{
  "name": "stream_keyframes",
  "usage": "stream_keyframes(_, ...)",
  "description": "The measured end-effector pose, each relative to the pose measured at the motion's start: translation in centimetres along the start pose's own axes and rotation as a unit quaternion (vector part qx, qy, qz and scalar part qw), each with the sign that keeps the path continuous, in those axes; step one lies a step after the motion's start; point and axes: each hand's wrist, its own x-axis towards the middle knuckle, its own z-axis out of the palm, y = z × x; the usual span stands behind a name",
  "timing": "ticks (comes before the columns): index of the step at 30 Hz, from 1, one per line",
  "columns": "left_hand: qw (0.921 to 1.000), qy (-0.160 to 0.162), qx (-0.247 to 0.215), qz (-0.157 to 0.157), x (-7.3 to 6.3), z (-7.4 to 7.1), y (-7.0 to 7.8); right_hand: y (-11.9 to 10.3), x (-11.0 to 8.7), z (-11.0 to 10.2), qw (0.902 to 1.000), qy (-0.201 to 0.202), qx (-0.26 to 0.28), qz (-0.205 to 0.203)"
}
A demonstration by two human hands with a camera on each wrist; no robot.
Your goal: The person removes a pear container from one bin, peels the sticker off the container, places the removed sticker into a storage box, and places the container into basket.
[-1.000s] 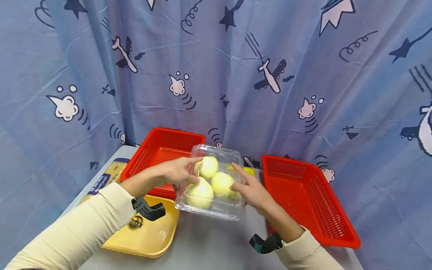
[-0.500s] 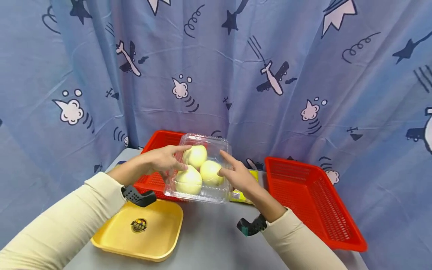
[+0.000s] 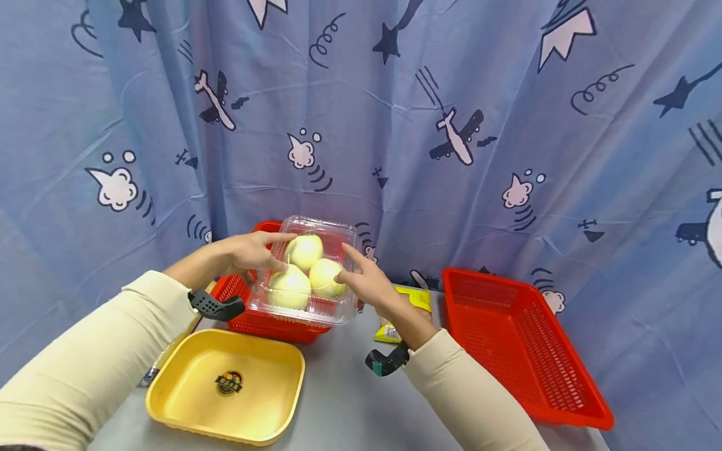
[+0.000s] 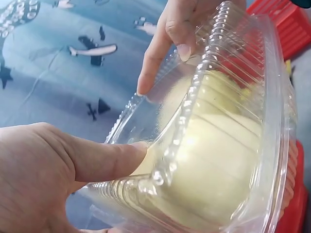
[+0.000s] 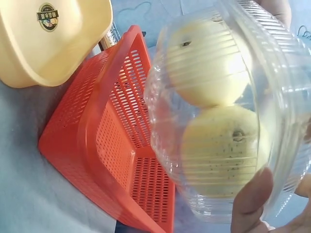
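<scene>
Both hands hold a clear plastic clamshell box with three pale yellow pears visible inside. It hangs tilted over the left red basket, apart from the table. My left hand grips the box's left side, its thumb on the lid in the left wrist view. On the opposite side my right hand grips it, index finger stretched along the lid. In the right wrist view the lower side of the box shows beside the basket's opening; the right fingers press its wall.
A yellow tray with a round label stands in front of the left basket. Another red basket stands at the right. Between the baskets lies a yellow packet, partly behind the right arm. A patterned curtain hangs behind.
Both hands have carried the box of pears leftward, from the gap between the baskets to above the left red basket. More of the yellow packet shows now.
</scene>
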Motion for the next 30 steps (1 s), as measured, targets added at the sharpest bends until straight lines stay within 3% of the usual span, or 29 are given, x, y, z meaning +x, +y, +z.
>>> stream_keyframes(5, 1.0000, 0.002, 0.003, -0.009, 0.6, -1.2, -1.0, 0.0, 1.6, 1.2, 0.9998, -0.008, -0.005, 0.019)
stream_keyframes(10, 0.9993, 0.027, 0.014, -0.020, 1.3, -2.0, -2.6, 0.2, 3.2, 2.5, 0.9994, -0.021, 0.004, 0.028)
stream_keyframes(22, 0.9988, 0.045, 0.008, -0.014, 3.8, -2.7, -6.0, 1.5, 5.9, 4.4, 0.9968, -0.032, 0.029, 0.067)
stream_keyframes(30, 0.9983, 0.048, 0.012, -0.031, 5.0, -2.6, -8.1, 2.9, 7.0, 5.7, 0.9937, -0.049, 0.036, 0.094)
